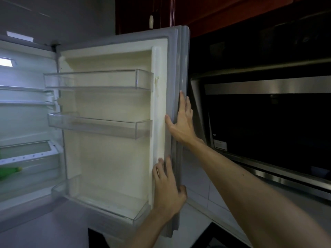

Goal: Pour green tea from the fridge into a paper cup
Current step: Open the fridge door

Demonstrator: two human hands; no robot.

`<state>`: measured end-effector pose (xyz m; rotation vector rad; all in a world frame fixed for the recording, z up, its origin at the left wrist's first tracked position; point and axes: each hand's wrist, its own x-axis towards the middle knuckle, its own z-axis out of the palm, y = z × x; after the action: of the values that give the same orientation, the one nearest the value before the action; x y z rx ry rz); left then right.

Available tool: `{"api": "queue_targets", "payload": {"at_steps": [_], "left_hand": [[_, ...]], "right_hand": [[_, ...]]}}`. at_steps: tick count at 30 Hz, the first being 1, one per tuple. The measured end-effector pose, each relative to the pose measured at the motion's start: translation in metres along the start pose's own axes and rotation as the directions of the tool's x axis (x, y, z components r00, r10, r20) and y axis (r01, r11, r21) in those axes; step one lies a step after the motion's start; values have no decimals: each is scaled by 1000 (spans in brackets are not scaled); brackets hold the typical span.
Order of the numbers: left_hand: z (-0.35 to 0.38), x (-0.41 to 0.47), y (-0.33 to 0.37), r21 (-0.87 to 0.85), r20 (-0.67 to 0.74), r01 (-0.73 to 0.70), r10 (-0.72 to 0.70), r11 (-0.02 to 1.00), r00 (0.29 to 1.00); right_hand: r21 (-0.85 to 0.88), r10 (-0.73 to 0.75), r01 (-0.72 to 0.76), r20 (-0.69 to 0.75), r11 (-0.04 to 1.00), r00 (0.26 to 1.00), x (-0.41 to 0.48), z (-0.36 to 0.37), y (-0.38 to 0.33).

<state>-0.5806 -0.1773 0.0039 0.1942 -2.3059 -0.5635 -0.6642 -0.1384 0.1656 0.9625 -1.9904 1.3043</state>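
Holding the door [111, 154] open is the only step that shows as done: the fridge [26, 119] stands open and lit, and the tea is not yet out. The left hand [168, 185] grips the door's free edge low down, fingers on the pale inner lining and thumb hooked round the outer side. The right hand [180, 122] lies higher on the same edge, fingers straight and flat along it, thumb spread onto the seal; it presses rather than clasps. Neither hand carries anything. The door shelves [98, 79] hold nothing that I can see. Far left, low inside the fridge, lies a green thing [10, 173], blurred and cut by the frame; I judge it to be the tea, though no label can be read. No paper cup is in view. Still to do, as I judge: reach in, take the tea out, find the cup, open the tea and pour. Right of the door stands a dark, steel-trimmed appliance [268, 122]
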Motion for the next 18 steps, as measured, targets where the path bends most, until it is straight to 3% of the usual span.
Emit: {"api": "queue_targets", "payload": {"at_steps": [18], "left_hand": [[19,15,6,62,-30,18,-16,998,999]], "right_hand": [[-5,-32,32,38,999,999,15,1,25]]}}
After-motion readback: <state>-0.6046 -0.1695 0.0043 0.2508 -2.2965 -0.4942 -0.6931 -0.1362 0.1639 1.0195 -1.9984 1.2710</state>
